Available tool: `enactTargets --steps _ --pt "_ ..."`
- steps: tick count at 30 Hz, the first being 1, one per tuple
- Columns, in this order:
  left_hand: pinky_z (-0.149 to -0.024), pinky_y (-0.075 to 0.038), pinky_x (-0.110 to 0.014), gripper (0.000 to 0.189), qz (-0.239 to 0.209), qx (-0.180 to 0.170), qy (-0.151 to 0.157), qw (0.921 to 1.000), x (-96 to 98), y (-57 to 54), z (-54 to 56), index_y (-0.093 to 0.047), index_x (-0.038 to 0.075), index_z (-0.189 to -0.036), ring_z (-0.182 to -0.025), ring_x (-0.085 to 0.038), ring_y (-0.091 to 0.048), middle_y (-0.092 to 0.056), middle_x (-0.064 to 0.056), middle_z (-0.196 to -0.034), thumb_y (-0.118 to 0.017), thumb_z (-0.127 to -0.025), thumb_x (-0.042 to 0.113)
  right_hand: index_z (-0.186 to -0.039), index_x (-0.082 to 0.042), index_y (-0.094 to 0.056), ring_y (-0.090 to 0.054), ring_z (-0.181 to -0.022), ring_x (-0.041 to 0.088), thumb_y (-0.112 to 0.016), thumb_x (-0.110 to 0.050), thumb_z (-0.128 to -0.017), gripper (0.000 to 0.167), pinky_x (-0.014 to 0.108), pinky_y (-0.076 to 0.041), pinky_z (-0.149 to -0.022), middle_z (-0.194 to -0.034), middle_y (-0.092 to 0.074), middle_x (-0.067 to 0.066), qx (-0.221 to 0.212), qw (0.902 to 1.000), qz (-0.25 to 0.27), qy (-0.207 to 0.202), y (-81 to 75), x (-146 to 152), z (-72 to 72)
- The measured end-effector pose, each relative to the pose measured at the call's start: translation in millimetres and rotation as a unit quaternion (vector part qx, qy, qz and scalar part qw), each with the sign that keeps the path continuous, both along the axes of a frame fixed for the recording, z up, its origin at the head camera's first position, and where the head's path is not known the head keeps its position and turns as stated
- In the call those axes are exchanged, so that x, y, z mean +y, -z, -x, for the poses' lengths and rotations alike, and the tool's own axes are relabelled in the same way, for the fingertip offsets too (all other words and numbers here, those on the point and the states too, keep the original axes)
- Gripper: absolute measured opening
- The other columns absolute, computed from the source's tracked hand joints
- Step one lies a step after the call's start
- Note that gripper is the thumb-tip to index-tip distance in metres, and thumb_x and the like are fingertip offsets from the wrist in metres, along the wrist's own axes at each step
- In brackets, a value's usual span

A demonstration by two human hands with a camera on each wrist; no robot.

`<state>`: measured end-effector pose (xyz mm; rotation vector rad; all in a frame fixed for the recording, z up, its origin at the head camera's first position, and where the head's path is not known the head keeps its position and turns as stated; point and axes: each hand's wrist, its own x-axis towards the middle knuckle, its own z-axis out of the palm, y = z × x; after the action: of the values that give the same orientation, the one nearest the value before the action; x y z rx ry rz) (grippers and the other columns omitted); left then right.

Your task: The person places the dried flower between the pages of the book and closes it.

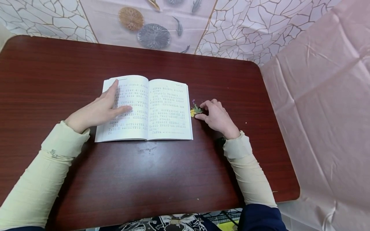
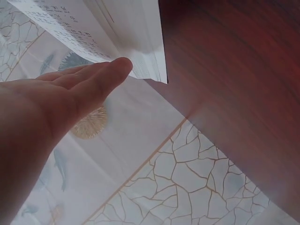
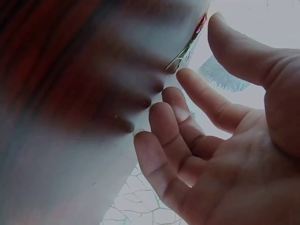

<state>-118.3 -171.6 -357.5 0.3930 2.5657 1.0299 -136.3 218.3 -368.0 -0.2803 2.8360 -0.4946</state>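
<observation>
Bench [image 1: 159, 179]: red-brown, round-cornered, glossy.
Book [image 1: 168, 109]: open on the bench, printed pages up.
Left hand [image 1: 96, 109]: over the left page, fingers straight, thumb spread wide.
Right hand [image 1: 217, 117]: just right of the book, fingers slightly bent, thumb held apart from them.
Sprig [image 1: 197, 110]: yellow, green and purple, on the bench between the book's right edge and the right hand's fingertips.

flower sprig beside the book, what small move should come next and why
Probably have the right hand pinch the flower sprig: thumb and index finger stand apart with the sprig near their tips, so closing them could secure it beside the open book.
</observation>
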Motion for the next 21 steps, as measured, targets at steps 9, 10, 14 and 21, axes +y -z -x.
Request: enactTargets --steps 9,10,14,21 --pt "-0.115 -0.012 -0.054 0.105 0.018 -0.011 -0.005 0.9998 -0.6 1.1 0.4 0.018 0.002 -0.151 -0.147 -0.033 0.001 0.009 -0.023 -0.159 -0.056 -0.094 0.052 -0.119 -0.008 -0.062 -0.045 -0.105 0.028 -0.073 -0.026 -0.088 0.037 0.043 -0.041 -0.087 -0.107 -0.053 0.011 -0.008 1.0000 0.002 -0.001 -1.0 3.6 4.5" --pt "-0.115 -0.012 -0.054 0.106 0.019 -0.012 -0.005 0.9997 -0.6 1.3 0.4 0.018 0.002 -0.151 -0.147 -0.033 0.001 0.009 -0.022 -0.159 -0.055 -0.094 0.052 -0.118 -0.008 -0.062 -0.045 -0.104 0.028 -0.073 -0.026 -0.088 0.036 0.043 -0.041 -0.087 -0.107 -0.053 0.011 -0.010 0.9999 0.002 -0.001 -0.9 4.1 4.9" --pt "-0.115 -0.011 -0.054 0.106 0.017 -0.013 -0.003 0.9998 -0.9 2.6 1.1 0.018 0.002 -0.151 -0.147 -0.032 0.002 0.010 -0.021 -0.160 -0.056 -0.094 0.052 -0.116 -0.009 -0.063 -0.046 -0.103 0.028 -0.073 -0.026 -0.088 0.034 0.043 -0.041 -0.086 -0.106 -0.053 0.010 -0.013 0.9999 0.001 0.000 -0.4 4.9 6.0" --pt "-0.116 -0.008 -0.053 0.104 0.011 -0.008 0.001 0.9999 -2.2 4.7 2.1 0.017 0.000 -0.151 -0.147 -0.032 0.003 0.010 -0.022 -0.159 -0.056 -0.095 0.049 -0.110 -0.008 -0.066 -0.046 -0.103 0.027 -0.073 -0.025 -0.089 0.028 0.043 -0.042 -0.086 -0.106 -0.054 0.010 -0.011 0.9999 -0.002 0.003 0.6 4.8 8.0"
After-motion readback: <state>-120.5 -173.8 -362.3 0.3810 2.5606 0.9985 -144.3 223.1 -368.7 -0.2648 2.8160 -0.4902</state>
